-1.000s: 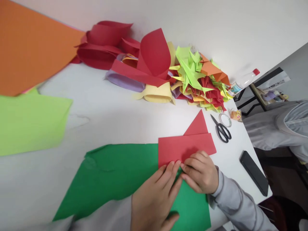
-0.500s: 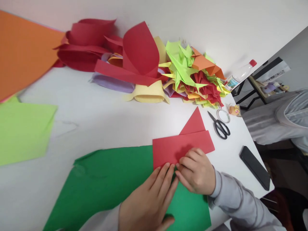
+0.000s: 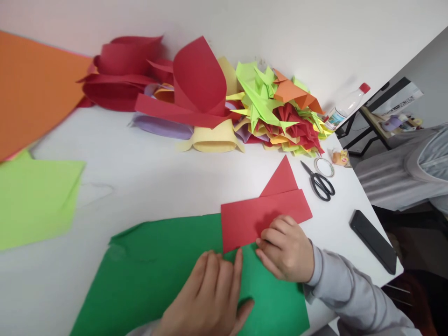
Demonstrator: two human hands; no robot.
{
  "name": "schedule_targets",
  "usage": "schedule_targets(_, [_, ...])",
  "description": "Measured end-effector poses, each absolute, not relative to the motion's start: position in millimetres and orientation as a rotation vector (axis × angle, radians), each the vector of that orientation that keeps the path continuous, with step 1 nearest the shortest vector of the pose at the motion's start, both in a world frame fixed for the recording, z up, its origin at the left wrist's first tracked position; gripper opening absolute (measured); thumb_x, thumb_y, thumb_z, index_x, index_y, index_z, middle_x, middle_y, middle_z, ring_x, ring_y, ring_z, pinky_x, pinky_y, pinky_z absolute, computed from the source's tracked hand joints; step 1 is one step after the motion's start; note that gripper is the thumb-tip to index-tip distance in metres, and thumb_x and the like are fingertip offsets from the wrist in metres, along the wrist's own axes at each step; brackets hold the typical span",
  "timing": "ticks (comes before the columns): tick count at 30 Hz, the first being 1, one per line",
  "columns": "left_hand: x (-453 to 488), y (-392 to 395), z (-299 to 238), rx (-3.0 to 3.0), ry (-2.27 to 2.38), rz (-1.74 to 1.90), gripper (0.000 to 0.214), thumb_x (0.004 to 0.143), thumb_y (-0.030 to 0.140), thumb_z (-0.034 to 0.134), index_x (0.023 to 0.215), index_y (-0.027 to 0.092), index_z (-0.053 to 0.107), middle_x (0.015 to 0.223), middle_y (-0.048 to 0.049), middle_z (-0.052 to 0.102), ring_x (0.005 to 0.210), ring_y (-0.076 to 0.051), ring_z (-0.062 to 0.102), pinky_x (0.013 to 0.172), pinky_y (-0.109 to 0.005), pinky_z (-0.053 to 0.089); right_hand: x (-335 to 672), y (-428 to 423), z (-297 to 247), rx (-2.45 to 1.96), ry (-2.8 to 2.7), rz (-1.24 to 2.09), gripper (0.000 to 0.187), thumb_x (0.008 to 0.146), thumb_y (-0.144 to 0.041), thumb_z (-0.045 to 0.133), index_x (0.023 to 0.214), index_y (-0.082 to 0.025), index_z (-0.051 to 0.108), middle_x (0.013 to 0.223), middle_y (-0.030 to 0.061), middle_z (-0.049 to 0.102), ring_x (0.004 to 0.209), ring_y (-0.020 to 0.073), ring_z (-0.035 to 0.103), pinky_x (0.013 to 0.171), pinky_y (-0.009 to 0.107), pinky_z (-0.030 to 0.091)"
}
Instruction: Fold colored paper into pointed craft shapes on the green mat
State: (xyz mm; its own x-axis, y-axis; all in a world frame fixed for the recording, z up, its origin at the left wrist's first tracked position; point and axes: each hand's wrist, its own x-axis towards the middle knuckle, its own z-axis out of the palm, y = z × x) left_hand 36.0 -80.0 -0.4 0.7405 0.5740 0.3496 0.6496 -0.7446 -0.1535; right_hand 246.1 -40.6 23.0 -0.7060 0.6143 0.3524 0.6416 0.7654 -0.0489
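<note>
Red folded paper [image 3: 259,214] lies on the near right of the white table [image 3: 157,177], its near left corner overlapping a large green sheet [image 3: 154,270]; a red triangle juts out behind its far edge.

Head view: half a second ago both hands met at the paper's near edge; now the left hand [image 3: 210,298] has slid back towards us and lies flat on the green sheet, fingers straight and together, holding nothing; its fingertips end just short of the red corner. The right hand [image 3: 287,252] has stayed put, fingers curled down on the near edge, so it alone pins the paper.

Whether those curled fingers pinch the edge or only press it, we cannot tell; they hide that stretch of the fold. The left wrist is cut off at the bottom of the frame. Scissors [image 3: 320,182] lie just beyond, to the right; a person in grey [image 3: 413,168] is cropped at the right edge.
</note>
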Motion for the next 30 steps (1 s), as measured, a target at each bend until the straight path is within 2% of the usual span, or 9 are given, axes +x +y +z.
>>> schedule_targets(5, [43.6,-65.3,-5.5,-2.764,-0.883,-0.733,0.035,0.093,0.022,0.04,0.1,0.01,0.072,0.108,-0.0143,0.071,0.103,-0.029,0.064,0.096,-0.043,0.04,247.7,-41.4,17.5,-0.94,-2.65,-0.103,0.022,0.089,-0.03,0.056,0.096,-0.012,0.066,0.08,0.0074,0.061,0.075,0.0195,0.049,0.068,0.037,0.041])
schedule_targets(9, [41.4,-61.0,-9.3,-2.767,-0.898,-0.702,0.033,0.092,0.02,0.042,0.102,0.01,0.071,0.106,-0.0142,0.072,0.104,-0.03,0.064,0.093,-0.044,0.044,242.5,-41.3,17.3,-0.973,-2.656,-0.074,0.026,0.09,-0.032,0.053,0.102,-0.012,0.064,0.082,0.008,0.061,0.074,0.0189,0.05,0.065,0.036,0.041])
schedule_targets(14, [29.5,-39.8,-1.6,-2.677,-0.774,-0.609,0.034,0.091,0.015,0.038,0.096,0.006,0.071,0.091,-0.0174,0.074,0.085,-0.029,0.068,0.082,-0.044,0.051,247.3,-35.6,21.2,-0.913,-2.539,-0.017,0.024,0.092,-0.028,0.05,0.106,-0.013,0.064,0.086,0.007,0.067,0.079,0.0183,0.056,0.073,0.035,0.045])
schedule_targets(17, [27.4,-22.9,5.0,-2.624,-0.719,-0.6,0.033,0.091,0.016,0.04,0.094,0.004,0.071,0.081,-0.0172,0.072,0.077,-0.03,0.068,0.076,-0.045,0.052,269.6,-25.7,23.2,-1.225,-2.286,-0.042,0.022,0.093,-0.024,0.048,0.104,-0.017,0.066,0.089,0.0077,0.068,0.085,0.0187,0.06,0.077,0.036,0.046])
schedule_targets(20, [25.8,-10.7,11.1,-2.614,-0.684,-0.623,0.034,0.093,0.019,0.039,0.091,0.008,0.071,0.075,-0.0131,0.069,0.07,-0.028,0.065,0.069,-0.043,0.052,298.1,-11.3,20.2,-1.567,-1.98,-0.006,0.023,0.093,-0.026,0.049,0.104,-0.019,0.067,0.097,0.0094,0.067,0.091,0.0204,0.06,0.084,0.038,0.047])
schedule_targets(22, [22.5,-6.4,14.1,-2.599,-0.684,-0.609,0.037,0.093,0.016,0.035,0.086,0.01,0.071,0.077,-0.0131,0.069,0.071,-0.027,0.064,0.067,-0.042,0.052,310.8,-2.6,15.5,-1.611,-1.951,0.141,0.023,0.091,-0.031,0.052,0.1,-0.018,0.069,0.09,0.0083,0.067,0.084,0.0193,0.061,0.08,0.036,0.048])
schedule_targets(24, [18.5,-6.5,15.0,-2.583,-0.731,-0.566,0.039,0.092,0.01,0.031,0.087,0.009,0.07,0.092,-0.017,0.07,0.081,-0.03,0.065,0.071,-0.044,0.051,313.6,2.3,10.9,-1.593,-1.947,0.268,0.024,0.088,-0.034,0.056,0.096,-0.016,0.07,0.081,0.0064,0.064,0.073,0.0166,0.059,0.07,0.031,0.049])
schedule_targets(26, [17.1,-11.1,13.7,-2.598,-0.788,-0.571,0.038,0.09,0.006,0.031,0.097,0.007,0.068,0.111,-0.0193,0.067,0.098,-0.033,0.063,0.08,-0.046,0.05,307.1,2.1,8.7,-1.56,-1.968,0.323,0.024,0.085,-0.033,0.06,0.096,-0.015,0.071,0.077,0.0051,0.062,0.069,0.0153,0.057,0.066,0.029,0.049])
schedule_targets(30, [29.0,-24.4,6.9,-2.868,-0.662,-0.752,0.036,0.094,0.013,0.033,0.117,0.016,0.061,0.128,-0.0071,0.062,0.123,-0.026,0.052,0.106,-0.042,0.035,282.4,-8.5,13.9,-1.472,-2.013,0.457,0.021,0.085,-0.029,0.06,0.097,-0.015,0.07,0.074,0.0032,0.061,0.067,0.0137,0.057,0.067,0.026,0.049])
